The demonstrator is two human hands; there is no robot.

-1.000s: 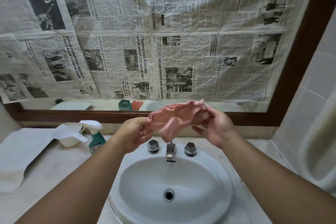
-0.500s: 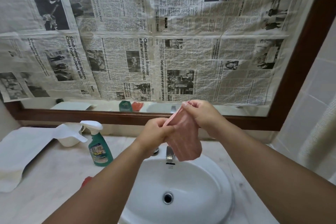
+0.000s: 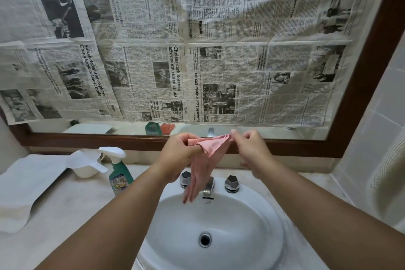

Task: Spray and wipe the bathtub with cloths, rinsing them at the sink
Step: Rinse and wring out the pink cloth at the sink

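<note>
Fingers (image 3: 198,149) of both hands pinch the pink cloth's (image 3: 202,169) top edge; it hangs lengthwise toward the sink (image 3: 258,215).

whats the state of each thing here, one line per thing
pink cloth, held up by its top edge, hanging loose
left hand, grips the cloth's left end
right hand, pinches the cloth's right corner
tap, no water seen running
sink, drain open, no water standing
spray bottle, upright on the counter
white jug, upright beside the spray bottle
mirror, mostly covered with newspaper
</note>
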